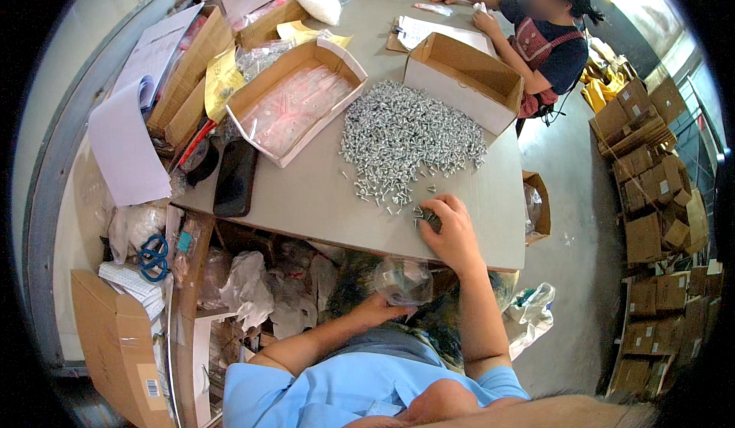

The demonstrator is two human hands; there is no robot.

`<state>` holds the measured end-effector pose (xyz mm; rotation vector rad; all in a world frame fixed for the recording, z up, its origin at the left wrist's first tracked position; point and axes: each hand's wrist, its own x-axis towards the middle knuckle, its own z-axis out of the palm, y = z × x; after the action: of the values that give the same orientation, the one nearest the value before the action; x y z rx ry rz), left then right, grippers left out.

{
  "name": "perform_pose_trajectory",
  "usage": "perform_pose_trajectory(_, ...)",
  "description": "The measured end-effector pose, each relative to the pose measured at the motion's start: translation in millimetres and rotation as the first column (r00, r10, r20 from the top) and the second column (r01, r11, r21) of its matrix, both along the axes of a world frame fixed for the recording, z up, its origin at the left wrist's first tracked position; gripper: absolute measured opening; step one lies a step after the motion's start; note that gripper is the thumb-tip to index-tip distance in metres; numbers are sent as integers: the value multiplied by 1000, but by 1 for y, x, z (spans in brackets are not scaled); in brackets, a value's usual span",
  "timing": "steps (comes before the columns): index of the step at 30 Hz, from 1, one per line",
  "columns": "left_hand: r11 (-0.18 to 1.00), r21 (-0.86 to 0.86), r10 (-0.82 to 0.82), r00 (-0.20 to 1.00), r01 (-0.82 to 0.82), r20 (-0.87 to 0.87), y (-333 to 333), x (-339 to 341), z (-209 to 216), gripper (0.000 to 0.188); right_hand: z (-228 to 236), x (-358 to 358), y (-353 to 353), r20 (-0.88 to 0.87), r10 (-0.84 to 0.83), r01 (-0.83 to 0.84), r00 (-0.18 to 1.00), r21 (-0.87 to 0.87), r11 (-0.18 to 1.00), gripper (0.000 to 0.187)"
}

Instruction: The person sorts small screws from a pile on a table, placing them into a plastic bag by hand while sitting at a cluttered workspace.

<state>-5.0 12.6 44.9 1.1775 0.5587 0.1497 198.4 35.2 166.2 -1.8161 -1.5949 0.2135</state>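
A large heap of small silver screws lies on the grey table. At its near side, close to the table's front edge, my right hand is curled round several loose screws on the tabletop. Below that edge, in front of my body, my left hand grips a clear plastic bag with its mouth toward the table. What the bag contains, if anything, is too unclear to tell.
Left of the heap stands an open carton of flat clear bags; behind it, another open white carton. A black phone lies at the left. Blue-handled scissors hang lower left. A co-worker sits at the far right corner.
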Motion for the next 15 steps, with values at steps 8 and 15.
perform_pose_trajectory(8,994,72,79,996,-77,-33,-8,3,-9,48,-5,-2,-3,-25,-40,42,999,67,997,23)
perform_pose_trajectory(15,994,89,72,993,-63,-94,-7,2,-6,53,-3,-2,0,28,1,-3,1000,93,996,19)
